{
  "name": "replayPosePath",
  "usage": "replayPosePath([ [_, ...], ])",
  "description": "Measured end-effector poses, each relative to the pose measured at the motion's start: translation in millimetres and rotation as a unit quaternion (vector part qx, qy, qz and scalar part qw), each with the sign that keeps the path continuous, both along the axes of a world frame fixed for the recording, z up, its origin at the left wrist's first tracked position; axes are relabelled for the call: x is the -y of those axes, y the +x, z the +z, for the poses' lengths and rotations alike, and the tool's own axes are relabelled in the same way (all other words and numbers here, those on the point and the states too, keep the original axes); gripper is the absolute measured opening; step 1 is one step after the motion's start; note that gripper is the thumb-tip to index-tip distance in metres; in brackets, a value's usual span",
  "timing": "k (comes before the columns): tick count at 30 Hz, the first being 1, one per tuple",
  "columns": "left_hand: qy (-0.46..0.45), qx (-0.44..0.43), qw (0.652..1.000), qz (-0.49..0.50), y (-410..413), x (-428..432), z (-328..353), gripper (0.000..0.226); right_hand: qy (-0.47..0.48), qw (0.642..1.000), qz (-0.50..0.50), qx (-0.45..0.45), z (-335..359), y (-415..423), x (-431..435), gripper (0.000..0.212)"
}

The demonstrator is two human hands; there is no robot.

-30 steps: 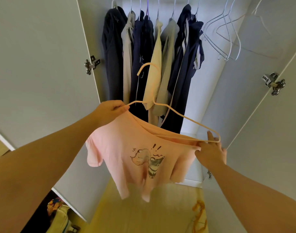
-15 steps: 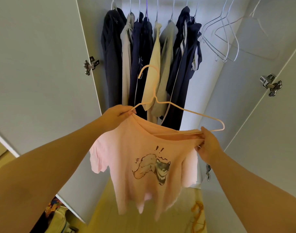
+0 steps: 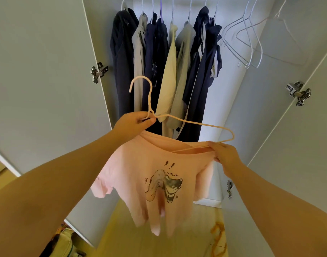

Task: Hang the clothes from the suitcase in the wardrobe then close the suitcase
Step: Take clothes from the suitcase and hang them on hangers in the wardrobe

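A pink T-shirt with a cartoon print hangs in front of me, partly threaded on a pale pink wire hanger. My left hand pinches the hanger at the base of its hook. My right hand grips the shirt's right shoulder together with the hanger's lower bar. The hanger's right end sticks out above the collar. The open wardrobe is straight ahead. The suitcase is not in view.
Several dark, grey and cream garments hang on the left of the rail. Empty white hangers hang at the right. The wardrobe doors stand open on both sides. A bag lies low at the left on the yellow floor.
My left hand slid from the shirt's left shoulder up to the base of the hanger's hook. The hanger has turned more upright and the shirt now hangs lower and straighter.
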State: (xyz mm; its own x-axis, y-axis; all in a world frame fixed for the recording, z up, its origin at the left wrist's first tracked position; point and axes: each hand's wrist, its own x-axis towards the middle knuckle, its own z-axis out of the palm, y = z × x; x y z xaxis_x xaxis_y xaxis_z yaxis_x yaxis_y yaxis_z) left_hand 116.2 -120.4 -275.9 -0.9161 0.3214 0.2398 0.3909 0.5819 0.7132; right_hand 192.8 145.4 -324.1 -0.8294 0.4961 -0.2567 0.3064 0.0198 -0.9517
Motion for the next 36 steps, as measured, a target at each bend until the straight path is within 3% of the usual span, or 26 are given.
replayPosePath([
  [2, 0.005, 0.001, 1.0, 0.008, -2.1, 2.2, 1.1, 0.028, -0.034, 0.999, 0.012, -0.017, -0.4, 2.4, -3.2, 0.011],
  [4, 0.011, -0.004, 1.0, 0.027, -6.4, 5.1, 3.6, 0.037, -0.117, 0.992, 0.008, -0.043, -0.1, 3.6, -3.5, 0.013],
  [9, -0.008, -0.011, 0.999, 0.035, -7.0, 5.8, 8.6, 0.049, -0.298, 0.954, -0.013, -0.039, 5.1, 9.9, -1.9, 0.073],
  [11, -0.027, -0.008, 0.999, 0.022, -4.6, 2.8, 8.8, 0.049, -0.317, 0.948, -0.009, -0.037, 6.1, 7.7, -0.2, 0.076],
  [16, -0.027, 0.023, 0.999, 0.034, -1.5, 10.0, 4.5, 0.052, -0.244, 0.965, -0.094, 0.035, 9.9, -6.1, -7.1, 0.017],
  [21, -0.017, 0.026, 0.998, 0.045, 0.7, -1.4, 7.1, 0.052, -0.122, 0.99, -0.049, 0.06, 4.8, -10.6, -1.6, 0.013],
  [24, 0.013, 0.035, 0.996, 0.086, -2.0, -2.4, 2.1, 0.047, -0.123, 0.992, -0.002, 0.034, 7.8, -7.4, 0.8, 0.008],
  [27, 0.02, 0.049, 0.994, 0.092, -4.5, 2.5, -1.9, 0.042, -0.142, 0.987, 0.066, 0.015, 13.2, -2.0, -5.2, 0.021],
  [32, 0.08, 0.053, 0.989, 0.116, -9.3, 9.8, -0.3, 0.03, -0.028, 0.994, 0.081, 0.073, 7.9, -2.5, -12.3, 0.02],
  [36, -0.032, 0.033, 0.995, 0.085, -8.8, 14.7, -4.1, 0.016, 0.102, 0.99, 0.02, 0.092, 3.7, -5.2, -16.6, 0.018],
])
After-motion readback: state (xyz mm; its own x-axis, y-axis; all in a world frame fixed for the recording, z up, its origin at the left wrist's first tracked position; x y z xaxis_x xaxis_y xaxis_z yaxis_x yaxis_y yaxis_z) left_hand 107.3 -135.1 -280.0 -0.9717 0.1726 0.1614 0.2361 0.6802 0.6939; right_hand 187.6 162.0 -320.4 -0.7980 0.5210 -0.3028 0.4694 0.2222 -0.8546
